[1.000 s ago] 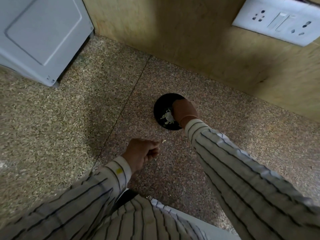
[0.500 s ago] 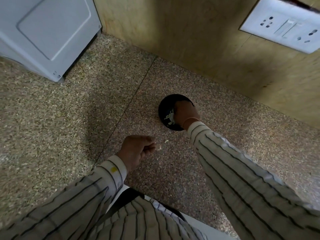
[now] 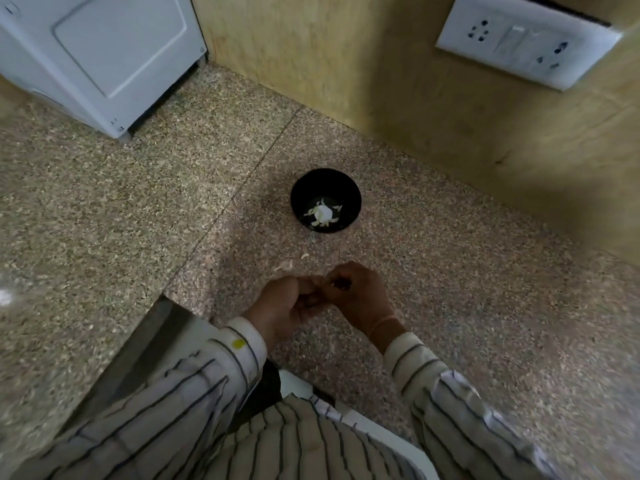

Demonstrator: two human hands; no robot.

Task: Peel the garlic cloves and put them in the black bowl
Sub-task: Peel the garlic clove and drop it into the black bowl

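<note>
Both my forearms reach in from the near side of the black bowl [image 3: 352, 190], striped cuffs pulled back at the wrists. My left hand [image 3: 285, 308] sits knuckles up and turned inward. My right hand [image 3: 358, 294] is just beside it, a little closer to the bowl, and arches over with its wrist bent. The fingers of both hands are curled tight and their tips meet in the gap between the hands. Whether anything is pinched there I cannot tell, because the knuckles hide it. Pale peeled garlic cloves [image 3: 322, 214] lie at the bottom of the bowl. A few skin scraps [image 3: 284, 266] lie on the speckled counter [image 3: 450, 306] between the bowl and my hands.
</note>
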